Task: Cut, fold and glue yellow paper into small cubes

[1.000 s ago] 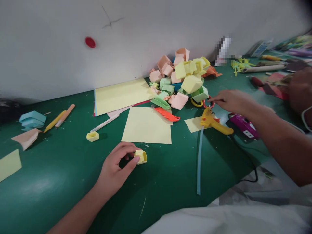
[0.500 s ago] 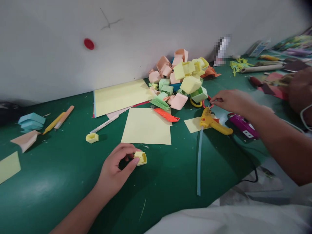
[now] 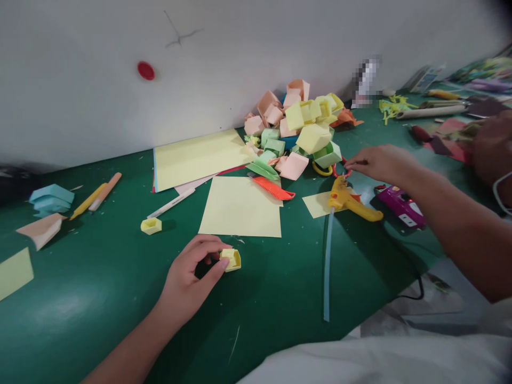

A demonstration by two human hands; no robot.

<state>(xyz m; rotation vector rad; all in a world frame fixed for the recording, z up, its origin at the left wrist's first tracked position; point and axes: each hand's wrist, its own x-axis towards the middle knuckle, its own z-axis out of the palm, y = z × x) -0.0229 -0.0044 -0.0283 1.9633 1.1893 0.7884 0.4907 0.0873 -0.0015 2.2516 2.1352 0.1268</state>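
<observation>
Left hand [image 3: 191,273] pinches a yellow paper box [image 3: 236,261]; whether right hand [image 3: 378,162] grips is unclear.

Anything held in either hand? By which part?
Left hand: small yellow paper box, by its left side. Right hand, just beyond the yellow glue gun: can't tell.

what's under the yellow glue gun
A pale yellow paper shows under the yellow glue gun, sticking out toward the picture's left. The gun covers part of it; anything else beneath cannot be seen.
</observation>
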